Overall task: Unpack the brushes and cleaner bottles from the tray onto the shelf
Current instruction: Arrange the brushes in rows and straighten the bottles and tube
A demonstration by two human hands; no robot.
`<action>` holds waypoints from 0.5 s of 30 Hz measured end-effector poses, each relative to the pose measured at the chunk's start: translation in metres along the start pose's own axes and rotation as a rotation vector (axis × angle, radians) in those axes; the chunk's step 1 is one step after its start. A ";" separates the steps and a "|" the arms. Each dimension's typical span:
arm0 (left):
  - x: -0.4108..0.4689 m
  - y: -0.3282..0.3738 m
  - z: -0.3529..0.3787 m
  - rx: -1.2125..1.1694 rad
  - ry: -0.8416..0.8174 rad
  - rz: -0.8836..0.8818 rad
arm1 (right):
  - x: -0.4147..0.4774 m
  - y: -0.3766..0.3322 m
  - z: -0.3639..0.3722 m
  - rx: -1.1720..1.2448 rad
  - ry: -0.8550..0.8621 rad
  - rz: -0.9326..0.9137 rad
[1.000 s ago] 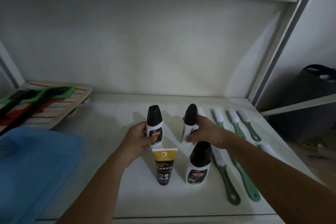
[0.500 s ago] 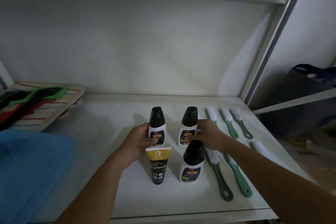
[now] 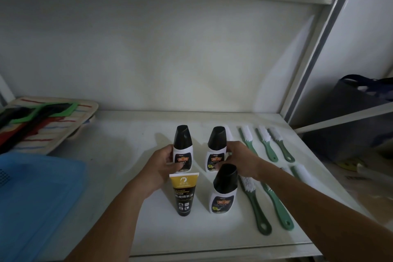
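On the white shelf [image 3: 119,176] stand three white cleaner bottles with black caps. My left hand [image 3: 158,167] grips the back left bottle [image 3: 182,148]. My right hand [image 3: 240,160] wraps around the back right bottle [image 3: 216,148], which stands upright. The third bottle [image 3: 224,189] stands in front, beside an upside-down black and yellow tube [image 3: 183,192]. Several green-handled brushes lie to the right: a far row [image 3: 266,144] and a near pair [image 3: 265,204]. The blue tray [image 3: 32,202] sits at the lower left.
A striped mat [image 3: 53,125] with black and green tools on it lies at the back left of the shelf. A grey upright post [image 3: 314,55] borders the shelf on the right, with a dark bag [image 3: 359,113] beyond it.
The back right bottle was tilted and lifted in my right hand a second ago; now it stands upright on the shelf. My left hand stays on the back left bottle.
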State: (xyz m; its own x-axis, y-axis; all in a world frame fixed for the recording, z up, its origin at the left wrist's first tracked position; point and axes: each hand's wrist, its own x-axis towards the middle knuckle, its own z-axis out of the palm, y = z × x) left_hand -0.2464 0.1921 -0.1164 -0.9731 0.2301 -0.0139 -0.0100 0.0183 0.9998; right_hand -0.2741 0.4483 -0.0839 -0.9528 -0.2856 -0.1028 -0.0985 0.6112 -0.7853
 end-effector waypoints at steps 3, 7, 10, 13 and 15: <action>-0.001 0.001 0.000 0.001 -0.007 -0.012 | 0.000 0.001 0.000 0.009 -0.002 0.006; -0.001 0.000 0.000 0.000 -0.011 -0.034 | 0.001 0.003 0.002 0.010 -0.006 0.015; -0.001 -0.001 0.000 0.009 -0.004 -0.045 | 0.000 0.003 0.001 -0.008 -0.008 0.021; -0.001 -0.002 0.000 0.033 0.001 -0.061 | 0.001 0.003 0.004 -0.005 -0.008 0.036; -0.003 0.000 0.000 0.098 -0.004 -0.062 | -0.002 -0.001 0.002 -0.029 -0.011 0.019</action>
State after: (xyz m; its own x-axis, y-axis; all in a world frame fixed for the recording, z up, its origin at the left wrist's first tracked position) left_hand -0.2435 0.1909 -0.1161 -0.9704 0.2292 -0.0763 -0.0478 0.1276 0.9907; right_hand -0.2715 0.4469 -0.0843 -0.9514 -0.2817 -0.1246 -0.0887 0.6379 -0.7650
